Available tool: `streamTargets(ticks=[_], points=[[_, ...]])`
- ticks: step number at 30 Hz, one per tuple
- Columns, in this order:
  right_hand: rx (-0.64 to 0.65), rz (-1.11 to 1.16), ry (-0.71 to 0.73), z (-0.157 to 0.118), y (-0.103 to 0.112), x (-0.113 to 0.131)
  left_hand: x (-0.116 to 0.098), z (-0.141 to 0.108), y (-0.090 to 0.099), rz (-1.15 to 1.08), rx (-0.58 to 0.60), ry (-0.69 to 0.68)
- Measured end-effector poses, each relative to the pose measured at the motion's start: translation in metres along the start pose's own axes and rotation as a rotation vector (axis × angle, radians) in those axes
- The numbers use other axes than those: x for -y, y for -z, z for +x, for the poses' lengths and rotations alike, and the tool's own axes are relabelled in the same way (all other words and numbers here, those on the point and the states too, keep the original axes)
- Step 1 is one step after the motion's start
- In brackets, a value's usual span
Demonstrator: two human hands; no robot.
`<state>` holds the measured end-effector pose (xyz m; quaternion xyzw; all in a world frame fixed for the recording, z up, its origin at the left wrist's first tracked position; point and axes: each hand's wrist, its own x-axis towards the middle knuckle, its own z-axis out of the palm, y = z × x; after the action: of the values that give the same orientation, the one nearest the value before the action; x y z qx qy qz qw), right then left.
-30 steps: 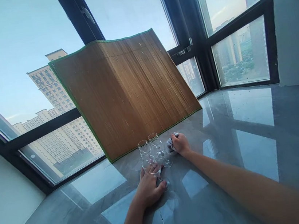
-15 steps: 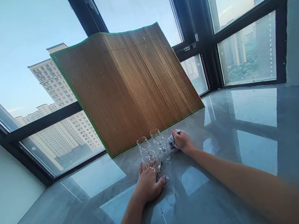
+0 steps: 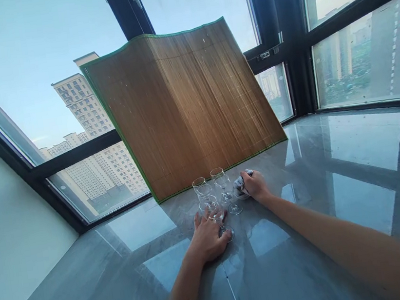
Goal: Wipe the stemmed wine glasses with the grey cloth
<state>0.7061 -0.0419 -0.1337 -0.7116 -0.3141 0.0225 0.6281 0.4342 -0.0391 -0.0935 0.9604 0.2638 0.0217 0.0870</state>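
My left hand (image 3: 210,237) rests low on the tiled surface, its fingers and thumb around the stem and foot of the nearest stemmed glass (image 3: 212,208). Part of that stem is hidden by the fingers. Just beyond, two more clear stemmed glasses stand upright: a left one (image 3: 200,185) and a right one (image 3: 221,180), the latter with its foot on the tiles. Bunched in my right hand (image 3: 256,185) is a pale grey-and-white cloth (image 3: 240,187), to the right of the glasses. A clear rounded edge shows beneath the cloth; I cannot tell what it belongs to.
Behind the glasses a brown slatted mat (image 3: 190,107) with green edging leans against the dark window frames (image 3: 296,73). Glossy grey tiles (image 3: 303,264) reflect the windows. A pale wall (image 3: 8,234) stands at the left, and tall buildings (image 3: 81,101) show outside.
The view has shifted, so the whole scene sits further right and slightly higher. Both hands keep nearly the same places beside the glasses, the cloth still gripped in the right.
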Motion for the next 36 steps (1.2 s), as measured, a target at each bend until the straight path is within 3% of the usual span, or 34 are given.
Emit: streamTargets(ticks=[23, 36], points=[[-0.004, -0.008, 0.026, 0.0, 0.0, 0.0, 0.005, 0.0, 0.0, 0.015, 0.026, 0.022], [0.036, -0.026, -0.004, 0.0, 0.0, -0.001, 0.033, -0.011, 0.005, 0.03, 0.018, 0.154]])
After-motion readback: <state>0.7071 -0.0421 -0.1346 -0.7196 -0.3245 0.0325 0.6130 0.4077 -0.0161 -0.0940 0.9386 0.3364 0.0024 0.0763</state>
